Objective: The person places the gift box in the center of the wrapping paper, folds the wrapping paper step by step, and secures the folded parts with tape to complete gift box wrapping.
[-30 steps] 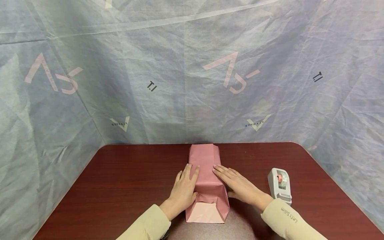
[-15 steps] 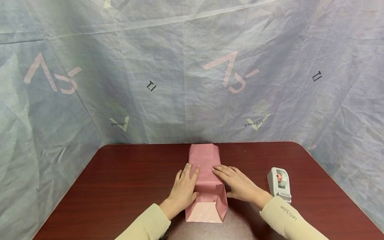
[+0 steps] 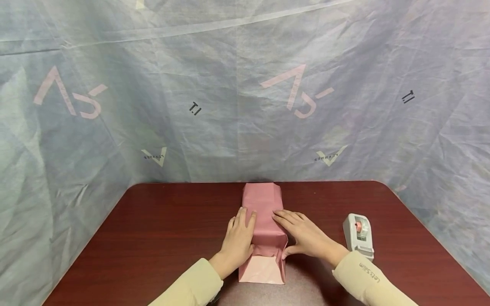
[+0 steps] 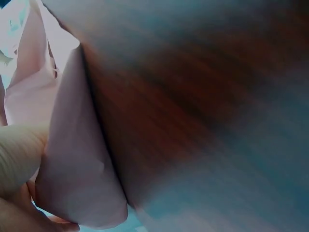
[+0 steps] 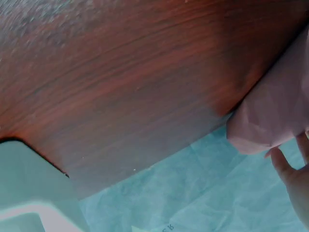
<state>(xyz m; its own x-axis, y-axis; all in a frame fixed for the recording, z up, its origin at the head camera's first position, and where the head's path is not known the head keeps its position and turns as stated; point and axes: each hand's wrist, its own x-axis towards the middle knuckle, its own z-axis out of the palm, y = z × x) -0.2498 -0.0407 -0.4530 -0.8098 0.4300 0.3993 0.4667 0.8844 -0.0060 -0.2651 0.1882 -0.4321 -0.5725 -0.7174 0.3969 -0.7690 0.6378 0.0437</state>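
A long parcel in pink wrapping paper lies on the table, pointing away from me. Its near end hangs loose, with a pale lower flap spread flat and the side paper folded inward. My left hand rests along the parcel's left side, fingers extended on top and thumb at the near end. On the other side my right hand lays its fingertips on the top edge, while its thumb presses the right side paper near the end. The left wrist view shows the creased paper side close up. The parcel's contents are hidden.
A white tape dispenser stands on the right of the dark red table, close to my right sleeve. Grey printed cloth hangs behind the table and at both sides.
My right thumb has moved nearer to me along the right side, and the side paper there is pushed further inward. The left hand stays in place on the parcel.
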